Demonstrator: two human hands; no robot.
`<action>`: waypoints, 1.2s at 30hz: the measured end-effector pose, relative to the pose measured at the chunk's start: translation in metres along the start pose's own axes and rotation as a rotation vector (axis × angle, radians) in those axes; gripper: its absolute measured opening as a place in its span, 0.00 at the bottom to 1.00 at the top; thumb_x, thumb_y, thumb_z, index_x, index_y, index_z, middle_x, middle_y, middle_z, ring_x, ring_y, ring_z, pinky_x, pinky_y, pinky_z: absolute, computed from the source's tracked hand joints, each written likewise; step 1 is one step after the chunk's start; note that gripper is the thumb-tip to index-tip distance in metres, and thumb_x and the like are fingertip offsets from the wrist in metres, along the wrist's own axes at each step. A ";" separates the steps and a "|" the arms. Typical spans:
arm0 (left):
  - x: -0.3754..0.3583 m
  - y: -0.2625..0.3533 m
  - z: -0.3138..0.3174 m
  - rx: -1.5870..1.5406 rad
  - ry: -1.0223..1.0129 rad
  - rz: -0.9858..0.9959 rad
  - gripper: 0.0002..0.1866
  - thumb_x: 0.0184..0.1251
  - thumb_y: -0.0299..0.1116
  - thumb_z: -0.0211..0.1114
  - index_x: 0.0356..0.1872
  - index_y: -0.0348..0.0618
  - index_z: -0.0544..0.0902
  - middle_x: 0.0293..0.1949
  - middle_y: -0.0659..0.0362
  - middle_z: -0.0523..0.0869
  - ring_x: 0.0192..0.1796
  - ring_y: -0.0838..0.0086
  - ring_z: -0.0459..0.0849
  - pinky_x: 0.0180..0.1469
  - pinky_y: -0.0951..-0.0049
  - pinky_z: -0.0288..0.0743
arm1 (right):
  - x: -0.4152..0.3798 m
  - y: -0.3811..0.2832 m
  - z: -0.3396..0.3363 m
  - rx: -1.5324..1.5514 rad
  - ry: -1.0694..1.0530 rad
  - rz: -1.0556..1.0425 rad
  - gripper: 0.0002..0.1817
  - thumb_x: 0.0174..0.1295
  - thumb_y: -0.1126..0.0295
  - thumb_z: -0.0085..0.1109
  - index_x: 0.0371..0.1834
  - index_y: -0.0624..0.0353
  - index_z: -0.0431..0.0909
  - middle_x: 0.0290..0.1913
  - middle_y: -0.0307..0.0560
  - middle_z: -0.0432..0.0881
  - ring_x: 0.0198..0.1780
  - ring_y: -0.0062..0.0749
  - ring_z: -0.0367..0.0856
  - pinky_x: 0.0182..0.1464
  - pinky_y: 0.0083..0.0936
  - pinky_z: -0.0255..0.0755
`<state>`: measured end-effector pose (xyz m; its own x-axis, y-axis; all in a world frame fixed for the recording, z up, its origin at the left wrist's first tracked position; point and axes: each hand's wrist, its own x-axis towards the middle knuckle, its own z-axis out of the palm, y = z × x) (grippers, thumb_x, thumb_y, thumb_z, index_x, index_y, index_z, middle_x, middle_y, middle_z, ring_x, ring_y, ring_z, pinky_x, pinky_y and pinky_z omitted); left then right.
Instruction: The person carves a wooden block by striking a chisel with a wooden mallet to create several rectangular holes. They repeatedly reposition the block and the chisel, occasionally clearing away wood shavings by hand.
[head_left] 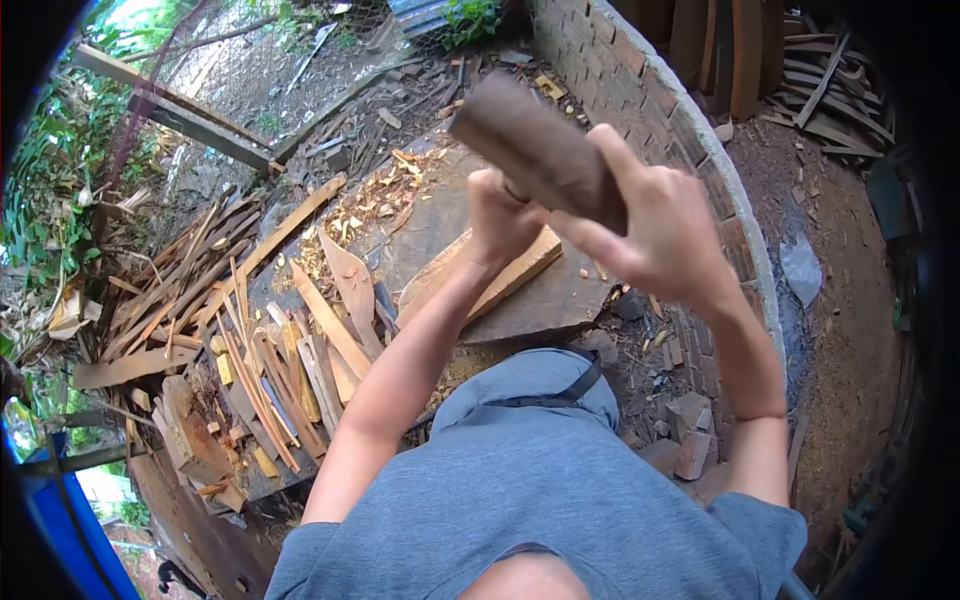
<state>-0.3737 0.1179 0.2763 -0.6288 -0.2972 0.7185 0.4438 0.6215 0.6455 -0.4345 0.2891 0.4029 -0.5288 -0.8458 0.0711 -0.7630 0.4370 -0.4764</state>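
Observation:
My right hand (pixel 665 235) is wrapped around one end of a thick, dark brown wooden block (pixel 525 140) and holds it raised and tilted over a flat stone slab (pixel 560 300). My left hand (pixel 500 215) is closed in a fist right under the block and touches its underside. Whether it grips the block or something hidden in the fist I cannot tell. A pale wooden plank (pixel 520 275) lies on the slab just below both hands.
Split wooden slats and offcuts (pixel 280 350) are piled at the left, with wood chips (pixel 375 200) behind the slab. A curved brick wall (pixel 690 130) runs along the right, with boards (pixel 800 70) beyond it. Loose bricks (pixel 690 440) lie by my right side.

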 end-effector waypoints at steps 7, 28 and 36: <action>-0.003 0.001 0.003 -0.057 0.090 -0.192 0.07 0.57 0.26 0.71 0.27 0.36 0.82 0.21 0.54 0.83 0.22 0.79 0.80 0.25 0.73 0.72 | -0.008 0.003 0.005 0.304 0.273 -0.140 0.33 0.57 0.50 0.64 0.56 0.66 0.69 0.37 0.56 0.81 0.37 0.39 0.83 0.37 0.33 0.75; -0.006 -0.012 -0.066 -0.420 0.670 -0.525 0.15 0.70 0.28 0.62 0.26 0.47 0.66 0.13 0.66 0.66 0.12 0.82 0.63 0.15 0.77 0.59 | 0.023 0.055 0.162 -0.015 -0.278 0.252 0.43 0.57 0.41 0.59 0.69 0.59 0.63 0.42 0.66 0.86 0.47 0.60 0.85 0.50 0.49 0.76; -0.006 -0.004 -0.041 -0.447 0.404 -0.490 0.15 0.71 0.30 0.63 0.26 0.45 0.69 0.14 0.66 0.67 0.13 0.84 0.63 0.15 0.79 0.58 | 0.023 0.052 0.162 0.062 -0.288 0.311 0.40 0.58 0.41 0.58 0.65 0.60 0.64 0.43 0.68 0.85 0.49 0.61 0.84 0.51 0.51 0.75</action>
<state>-0.3454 0.0871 0.2799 -0.5763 -0.7574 0.3069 0.4440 0.0251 0.8957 -0.4257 0.2427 0.2378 -0.5981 -0.7313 -0.3278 -0.5552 0.6731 -0.4885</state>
